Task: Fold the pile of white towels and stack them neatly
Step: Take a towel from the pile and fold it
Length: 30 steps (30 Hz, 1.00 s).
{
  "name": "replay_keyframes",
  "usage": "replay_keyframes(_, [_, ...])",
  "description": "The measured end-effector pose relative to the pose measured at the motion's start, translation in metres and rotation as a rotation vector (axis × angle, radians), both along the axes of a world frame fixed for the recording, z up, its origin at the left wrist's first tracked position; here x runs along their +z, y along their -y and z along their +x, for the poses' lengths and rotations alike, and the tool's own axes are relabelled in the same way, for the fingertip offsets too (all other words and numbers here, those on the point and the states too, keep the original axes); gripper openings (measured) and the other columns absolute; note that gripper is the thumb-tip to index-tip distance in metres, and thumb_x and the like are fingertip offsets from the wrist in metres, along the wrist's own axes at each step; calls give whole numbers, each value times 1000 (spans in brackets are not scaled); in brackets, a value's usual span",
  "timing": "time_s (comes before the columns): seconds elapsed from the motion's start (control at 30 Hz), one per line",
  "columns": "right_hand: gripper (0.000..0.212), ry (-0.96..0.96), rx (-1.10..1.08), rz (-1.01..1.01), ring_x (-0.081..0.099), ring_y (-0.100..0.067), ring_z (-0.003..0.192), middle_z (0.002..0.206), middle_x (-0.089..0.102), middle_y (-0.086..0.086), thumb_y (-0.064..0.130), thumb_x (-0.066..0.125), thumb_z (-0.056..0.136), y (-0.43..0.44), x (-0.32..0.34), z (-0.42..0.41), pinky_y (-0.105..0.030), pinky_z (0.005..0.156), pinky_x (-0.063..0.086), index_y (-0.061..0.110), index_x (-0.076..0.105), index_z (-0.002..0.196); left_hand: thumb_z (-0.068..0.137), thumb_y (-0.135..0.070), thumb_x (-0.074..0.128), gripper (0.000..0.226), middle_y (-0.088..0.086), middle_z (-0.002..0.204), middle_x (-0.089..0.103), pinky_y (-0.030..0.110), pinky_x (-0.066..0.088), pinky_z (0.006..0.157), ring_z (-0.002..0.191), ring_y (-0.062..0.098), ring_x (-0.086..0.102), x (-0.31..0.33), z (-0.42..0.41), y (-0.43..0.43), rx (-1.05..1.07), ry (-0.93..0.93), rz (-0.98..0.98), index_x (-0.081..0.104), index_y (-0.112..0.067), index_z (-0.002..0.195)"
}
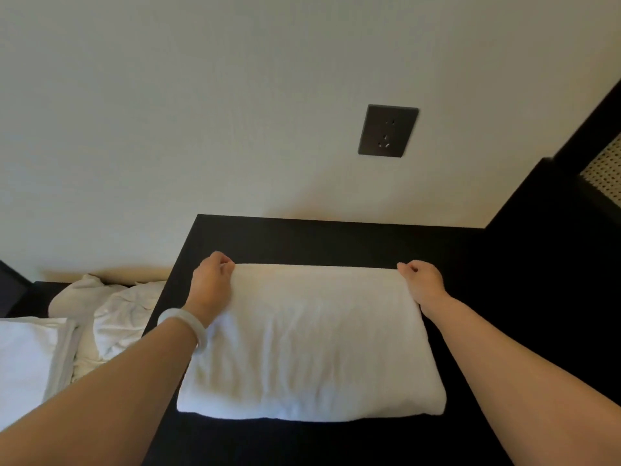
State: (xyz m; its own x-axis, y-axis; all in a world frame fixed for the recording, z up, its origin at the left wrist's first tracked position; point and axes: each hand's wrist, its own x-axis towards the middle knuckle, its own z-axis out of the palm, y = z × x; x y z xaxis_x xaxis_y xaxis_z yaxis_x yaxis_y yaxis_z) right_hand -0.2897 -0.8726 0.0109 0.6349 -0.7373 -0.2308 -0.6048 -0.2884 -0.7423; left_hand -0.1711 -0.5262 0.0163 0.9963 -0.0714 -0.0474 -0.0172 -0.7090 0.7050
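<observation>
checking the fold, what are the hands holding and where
The folded white towel: the left hand pinches its far left corner, the right hand its far right corner.

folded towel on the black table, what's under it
The black table shows around the folded towel, so it lies on that. The left hand and right hand pinch its far corners. Anything beneath the cloth is covered.

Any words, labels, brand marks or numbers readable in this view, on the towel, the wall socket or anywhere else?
None can be read.
The towel shows no tag or print.
The wall socket shows only plug holes, no marking.
The bracelet is plain.
</observation>
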Motion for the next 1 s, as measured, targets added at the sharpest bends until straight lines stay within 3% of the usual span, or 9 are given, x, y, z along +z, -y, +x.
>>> replay_keyframes(0.13, [22, 57, -181, 85, 62, -24, 87, 94, 65, -12, 15, 48, 101, 5, 4, -14, -40, 76, 51, 8, 66, 91, 83, 1, 60, 31, 22, 109, 52, 44, 44, 81, 94, 38, 51, 16, -5, 37, -91, 301, 513, 56, -1, 114])
replay_keyframes(0.2, [25, 48, -170, 116, 62, -25, 78, 91, 66, -16, 22, 49, 102, -2, 4, -39, -45, 74, 53, 6, 64, 90, 70, 8, 63, 39, 21, 102, 57, 47, 48, 74, 85, 42, 57, 18, -34, 72, -376, 518, 406, 64, -2, 108])
replay_keyframes(0.27, [30, 3, -160, 107, 58, -24, 71, 82, 63, -13, 29, 51, 102, -19, 7, -73, -42, 68, 51, 7, 62, 85, 80, -3, 61, 38, 20, 115, 60, 49, 48, 87, 100, 43, 60, 12, -77, 111, -741, 524, 197, 64, -5, 118])
replay_keyframes(0.33, [35, -48, -104, 95, 54, -21, 68, 75, 59, -9, 32, 51, 101, -40, 10, -108, -38, 64, 46, 8, 58, 76, 99, -24, 47, 46, 9, 150, 43, 46, 28, 117, 138, 30, 39, 7, -118, 139, -1081, 345, 245, 45, -17, 145])
replay_keyframes(0.4, [35, -97, -52, 113, 53, -15, 67, 75, 58, -4, 35, 50, 102, -63, 15, -139, -30, 59, 41, 13, 58, 75, 105, -40, 32, 54, -4, 164, 15, 44, 2, 124, 152, 15, 6, -2, -141, 154, -1223, 309, 381, 21, -27, 156])
replay_keyframes(0.53, [32, -88, -54, 85, 58, -11, 73, 84, 61, 1, 44, 43, 103, -93, 17, -165, -25, 61, 44, 21, 59, 87, 105, -46, 16, 57, -8, 165, -5, 44, -13, 121, 151, 12, -13, -15, -146, 162, -1228, 359, 481, -1, -33, 157])
replay_keyframes(0.63, [31, -221, -33, -39, 61, -12, 78, 88, 61, 2, 47, 33, 105, -96, 17, -153, -34, 71, 54, 23, 52, 98, 104, -48, 15, 58, -9, 165, -6, 43, -15, 120, 151, 13, -13, -15, -143, 164, -1240, 383, 527, -4, -34, 157])
replay_keyframes(0.83, [29, -444, -11, 0, 59, -10, 79, 93, 57, 4, 49, 38, 103, -75, 19, -155, -28, 69, 51, 22, 48, 107, 102, -54, 11, 61, -11, 164, -11, 41, -14, 121, 149, 10, -18, -17, -139, 166, -1260, 384, 553, -9, -33, 156])
replay_keyframes(1.0, [25, -481, 0, -205, 60, -8, 77, 90, 58, 7, 47, 39, 103, -78, 24, -160, -30, 76, 56, 24, 47, 110, 103, -52, 11, 62, -9, 165, -11, 43, -12, 122, 150, 11, -17, -20, -140, 167, -1256, 386, 563, -11, -29, 157])
